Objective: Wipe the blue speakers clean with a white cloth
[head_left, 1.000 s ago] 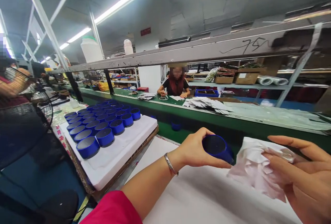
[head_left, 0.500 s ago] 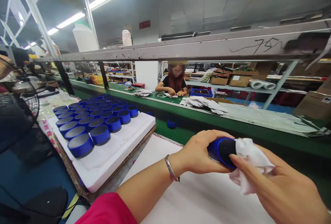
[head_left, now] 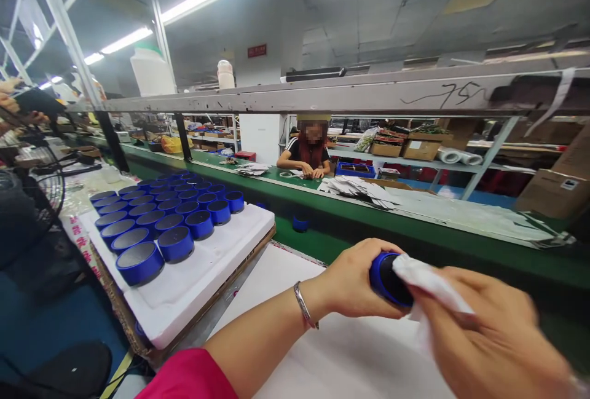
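My left hand (head_left: 357,279) is wrapped round a blue cylinder with a black round face (head_left: 389,285), holding it tilted above the white work surface (head_left: 359,356). A crumpled white cloth (head_left: 428,282) is pinched in my right hand (head_left: 488,325), and its upper end lies against the black face. The right hand is slightly smeared by motion. To the left, rows of similar blue cylinders (head_left: 139,262) with dark tops stand on a white foam tray (head_left: 221,260).
Beyond the work surface runs a green conveyor belt (head_left: 442,245) with a lone blue piece (head_left: 300,224) on it. A co-worker (head_left: 306,153) sits across, near a heap of white papers (head_left: 357,189). A metal shelf beam (head_left: 322,98) spans overhead.
My right hand has moved the cloth left and across more of the black face, covering its upper right part. The left hand keeps its hold. The view has shifted slightly.
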Available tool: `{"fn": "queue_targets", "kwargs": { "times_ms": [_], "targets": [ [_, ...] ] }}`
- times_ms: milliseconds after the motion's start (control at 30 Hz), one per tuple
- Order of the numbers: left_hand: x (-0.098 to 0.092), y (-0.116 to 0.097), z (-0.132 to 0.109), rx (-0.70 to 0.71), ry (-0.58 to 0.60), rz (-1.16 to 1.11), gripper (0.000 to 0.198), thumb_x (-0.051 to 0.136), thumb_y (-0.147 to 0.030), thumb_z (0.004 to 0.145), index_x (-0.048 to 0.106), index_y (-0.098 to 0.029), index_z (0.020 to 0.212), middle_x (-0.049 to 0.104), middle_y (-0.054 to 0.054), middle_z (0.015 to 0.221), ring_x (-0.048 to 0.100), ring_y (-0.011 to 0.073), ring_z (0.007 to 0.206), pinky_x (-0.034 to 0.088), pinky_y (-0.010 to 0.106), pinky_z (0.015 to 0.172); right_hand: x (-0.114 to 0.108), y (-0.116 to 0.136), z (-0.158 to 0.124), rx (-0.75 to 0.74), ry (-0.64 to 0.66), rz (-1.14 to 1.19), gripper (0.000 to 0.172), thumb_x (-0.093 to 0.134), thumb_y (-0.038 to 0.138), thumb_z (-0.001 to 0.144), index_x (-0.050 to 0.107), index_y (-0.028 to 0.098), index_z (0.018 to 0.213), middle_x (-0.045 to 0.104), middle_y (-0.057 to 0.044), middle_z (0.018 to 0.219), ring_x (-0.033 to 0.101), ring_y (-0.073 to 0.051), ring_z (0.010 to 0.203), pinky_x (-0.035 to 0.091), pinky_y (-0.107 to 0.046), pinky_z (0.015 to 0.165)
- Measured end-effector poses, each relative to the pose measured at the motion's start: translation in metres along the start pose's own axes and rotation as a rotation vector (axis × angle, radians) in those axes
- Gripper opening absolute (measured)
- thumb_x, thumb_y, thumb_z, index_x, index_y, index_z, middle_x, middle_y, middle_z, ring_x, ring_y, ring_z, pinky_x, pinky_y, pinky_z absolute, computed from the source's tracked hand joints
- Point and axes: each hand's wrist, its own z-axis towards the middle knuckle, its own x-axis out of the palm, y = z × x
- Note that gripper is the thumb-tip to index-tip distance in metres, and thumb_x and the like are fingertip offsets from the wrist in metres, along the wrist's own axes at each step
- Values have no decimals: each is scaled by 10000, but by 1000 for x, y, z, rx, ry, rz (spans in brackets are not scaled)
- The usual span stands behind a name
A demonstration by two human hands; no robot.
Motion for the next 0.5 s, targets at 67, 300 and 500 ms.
{"fn": "queue_targets", "kwargs": {
  "times_ms": [67, 300, 500],
  "targets": [
    [3, 0, 1, -16, -2, 25, 754, 1050, -262, 584, 737, -229, 1270, 760, 97, 1391, 733, 337, 1272, 605, 492, 1199, -3, 10, 5, -123, 154, 68, 251, 659, 479, 1085, 874, 355, 1118, 783, -20, 963, 708, -173, 631, 547, -294, 519],
    [14, -3, 1, 40, 59, 120, 642, 1017, -256, 649, 748, -220, 1232, 772, 96, 1364, 728, 339, 1306, 604, 444, 1197, -2, 13, 3, -50, -17, -98, 239, 636, 446, 1083, 848, 340, 1052, 837, 7, 1058, 799, -209, 830, 550, -343, 621],
    [8, -8, 2, 35, 34, 157, 546, 968, -214, 719, 718, -245, 1204, 767, 60, 1363, 712, 307, 1332, 586, 411, 1202, -2, 15, -1, 17, 96, -42, 226, 684, 507, 1037, 854, 368, 982, 823, 36, 944, 750, -176, 706, 514, -330, 566]
  ]
}}
